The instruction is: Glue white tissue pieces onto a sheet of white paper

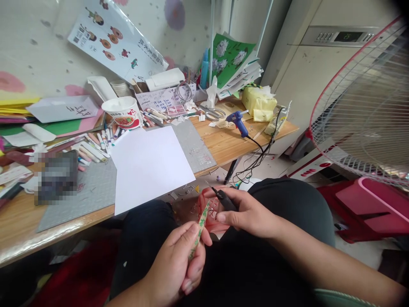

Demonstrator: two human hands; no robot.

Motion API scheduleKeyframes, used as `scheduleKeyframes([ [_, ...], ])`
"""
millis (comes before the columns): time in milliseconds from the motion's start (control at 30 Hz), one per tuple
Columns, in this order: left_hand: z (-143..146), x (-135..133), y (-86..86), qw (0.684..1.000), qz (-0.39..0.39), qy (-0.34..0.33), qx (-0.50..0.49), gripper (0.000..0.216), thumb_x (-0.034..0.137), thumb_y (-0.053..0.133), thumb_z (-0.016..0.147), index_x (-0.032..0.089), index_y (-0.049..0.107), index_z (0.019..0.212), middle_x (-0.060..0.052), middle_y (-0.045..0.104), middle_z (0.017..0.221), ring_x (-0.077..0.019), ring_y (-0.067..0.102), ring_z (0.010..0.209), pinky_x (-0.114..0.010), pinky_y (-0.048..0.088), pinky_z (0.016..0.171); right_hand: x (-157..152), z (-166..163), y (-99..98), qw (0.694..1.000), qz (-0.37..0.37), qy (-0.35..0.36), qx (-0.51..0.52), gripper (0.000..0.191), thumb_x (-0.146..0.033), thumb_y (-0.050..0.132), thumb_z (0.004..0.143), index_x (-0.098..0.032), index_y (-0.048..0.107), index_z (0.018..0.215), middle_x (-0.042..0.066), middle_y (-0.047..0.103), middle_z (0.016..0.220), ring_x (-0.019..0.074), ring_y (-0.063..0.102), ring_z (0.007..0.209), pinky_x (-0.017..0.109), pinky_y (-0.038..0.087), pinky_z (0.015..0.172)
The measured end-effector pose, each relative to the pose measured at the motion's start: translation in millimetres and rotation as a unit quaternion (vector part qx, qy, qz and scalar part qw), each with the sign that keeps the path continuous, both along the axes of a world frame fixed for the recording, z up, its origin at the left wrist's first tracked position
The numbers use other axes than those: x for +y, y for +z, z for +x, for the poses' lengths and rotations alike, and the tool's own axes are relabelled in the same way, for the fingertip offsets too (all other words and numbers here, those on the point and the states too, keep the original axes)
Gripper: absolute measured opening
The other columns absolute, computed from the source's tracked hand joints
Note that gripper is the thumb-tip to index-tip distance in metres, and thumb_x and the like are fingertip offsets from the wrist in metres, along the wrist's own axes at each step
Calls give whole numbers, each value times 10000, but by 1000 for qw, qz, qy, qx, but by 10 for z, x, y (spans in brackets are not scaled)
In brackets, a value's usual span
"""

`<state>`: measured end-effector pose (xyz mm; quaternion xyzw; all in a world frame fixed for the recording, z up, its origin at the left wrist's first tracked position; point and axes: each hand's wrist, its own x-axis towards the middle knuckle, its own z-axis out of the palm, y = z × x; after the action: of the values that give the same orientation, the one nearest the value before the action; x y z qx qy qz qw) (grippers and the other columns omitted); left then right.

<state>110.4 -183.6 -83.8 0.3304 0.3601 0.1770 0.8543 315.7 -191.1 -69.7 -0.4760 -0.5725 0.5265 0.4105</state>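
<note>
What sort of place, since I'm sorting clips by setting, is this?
Probably a craft corner, perhaps in a home: a blue glue gun and many markers lie on the wooden table, plus a large white sheet.

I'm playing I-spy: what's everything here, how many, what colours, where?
Table: 1, wood-brown, left to middle
Patterned strip: 1, green and pale, left hand
Tool: 1, black, right hand
Paper sheet: 1, white, table's front
Glue gun: 1, blue, table's right
Scissors: 1, silver, left of glue gun
Tub: 1, white and red, table's back
Markers: many, mixed, beside tub
Tissue pack: 1, yellow, beside glue gun
Fan: 1, red-rimmed, far right
Left hand: 1, bare, lower middle
Right hand: 1, bare, beside left
</note>
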Motion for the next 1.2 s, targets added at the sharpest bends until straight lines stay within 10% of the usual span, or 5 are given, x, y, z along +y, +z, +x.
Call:
scheduleKeyframes([
  [567, -155, 14, -29, 981, -35, -56, -185, 347, 432, 436, 982, 197, 569, 764, 114, 260, 359, -23, 141, 262, -105, 207, 310, -93, 86, 33, 878, 219, -12, -425, 503, -609, 421, 905, -144, 612, 884, 40, 602, 678, 138, 495, 556, 244, 327, 536],
  [767, -176, 13, -33, 982, -2, -86, -170, 358, 467, 440, 976, 194, 543, 769, 115, 266, 361, -31, 153, 276, -129, 183, 331, -44, 247, -68, 884, 128, -86, -442, 481, -647, 407, 898, -191, 543, 826, -1, 538, 619, 133, 475, 527, 236, 313, 528],
  [1200, -140, 25, -12, 987, -11, -84, -136, 370, 485, 450, 966, 194, 543, 759, 115, 273, 376, -25, 151, 277, -115, 192, 317, -10, 42, 105, 989, 91, -107, -36, 134, -217, 692, 757, -171, 610, 853, 4, 631, 765, 111, 555, 633, 237, 465, 607],
])
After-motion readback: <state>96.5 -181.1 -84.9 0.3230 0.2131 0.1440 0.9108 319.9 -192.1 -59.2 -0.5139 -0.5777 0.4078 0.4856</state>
